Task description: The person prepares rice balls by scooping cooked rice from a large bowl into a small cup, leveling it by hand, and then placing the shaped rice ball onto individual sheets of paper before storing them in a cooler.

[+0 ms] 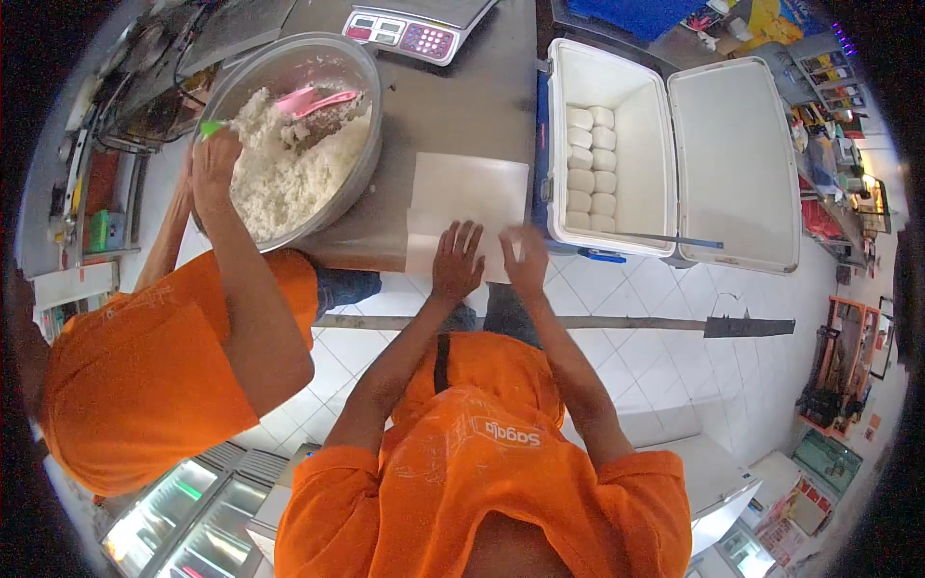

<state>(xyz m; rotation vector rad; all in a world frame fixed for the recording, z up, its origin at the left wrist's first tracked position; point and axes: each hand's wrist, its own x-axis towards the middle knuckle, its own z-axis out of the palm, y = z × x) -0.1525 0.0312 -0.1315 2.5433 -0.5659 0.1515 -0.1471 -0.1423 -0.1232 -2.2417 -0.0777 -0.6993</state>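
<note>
Sheets of pale wrapping paper (470,180) lie overlapping at the front edge of the brown table (459,94). My left hand (457,264) rests flat on the lower sheet, its fingers slightly spread. At the right edge of the paper is my right hand (524,260), blurred, with thumb and fingers apart; whether it pinches the sheet cannot be made out. To the left stands a large clear plastic tub (374,144) of cooked white rice (289,180), with a pink scoop (314,102) lying in it. Rounded white packets (592,170) fill rows in an open cooler box (639,166) on the right.
A co-worker in an orange shirt (155,383) stands at the left, one hand (215,155) by the tub's rim near something green. A digital scale (419,36) is at the back of the table. The cooler's lid (733,162) stands out to the right.
</note>
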